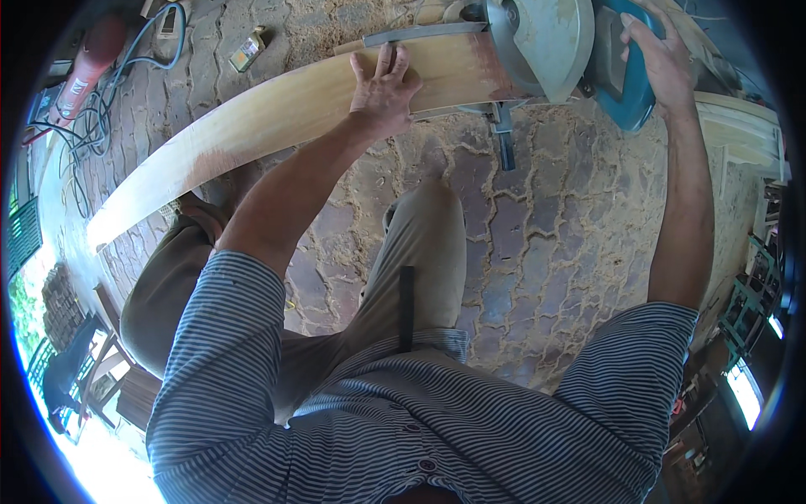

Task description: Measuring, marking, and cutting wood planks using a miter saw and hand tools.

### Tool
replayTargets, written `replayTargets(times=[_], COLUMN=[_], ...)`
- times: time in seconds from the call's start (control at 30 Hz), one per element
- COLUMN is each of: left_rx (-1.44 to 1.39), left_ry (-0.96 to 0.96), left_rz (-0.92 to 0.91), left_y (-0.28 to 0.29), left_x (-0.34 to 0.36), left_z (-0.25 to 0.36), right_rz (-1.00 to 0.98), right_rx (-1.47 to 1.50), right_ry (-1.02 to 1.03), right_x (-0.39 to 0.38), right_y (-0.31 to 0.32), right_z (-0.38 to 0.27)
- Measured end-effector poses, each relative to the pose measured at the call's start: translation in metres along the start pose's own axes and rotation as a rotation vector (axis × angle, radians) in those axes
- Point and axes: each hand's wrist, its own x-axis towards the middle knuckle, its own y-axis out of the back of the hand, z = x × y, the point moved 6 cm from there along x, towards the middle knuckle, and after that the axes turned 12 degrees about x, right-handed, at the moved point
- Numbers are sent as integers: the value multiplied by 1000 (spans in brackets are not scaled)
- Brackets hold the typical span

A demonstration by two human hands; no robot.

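Observation:
A long pale wooden board (277, 105) with reddish patches lies across the far side, its right end under the grey blade guard (550, 42) of a mitre saw. My left hand (386, 97) presses on the board with fingers spread, fingertips near the metal fence (424, 34) along its far edge. My right hand (663, 67) is wrapped round the saw's teal handle (625, 92), right of the guard. The guard hides the blade, so I cannot tell whether it touches the wood. A metal clamp-like part (504, 139) sticks out below the board's right end.
Sawdust covers much of the paving-block floor (529, 227). A red power tool (88, 71) with a tangled cable (101, 126) lies at the far left. Near the board's far edge is a small box (248, 50). Light wooden boards (739, 130) are at the right. My bent knees are below the board.

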Motion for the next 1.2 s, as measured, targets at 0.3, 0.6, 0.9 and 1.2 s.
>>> replayTargets(times=[0.3, 0.6, 0.9, 1.2], left_rx=[-11, -7, -13, 23], left_ry=[-13, 5, -9, -1], left_rz=[15, 53, 86, -17], left_y=[0, -2, -1, -3], left_x=[4, 3, 4, 1], left_z=[6, 4, 4, 3], right_rz=[-11, -41, -216, -69], right_rx=[21, -107, 643, 346], right_ry=[-50, 91, 215, 112], right_x=[21, 1, -3, -17], right_y=[12, 9, 10, 5], right_z=[31, 11, 59, 66])
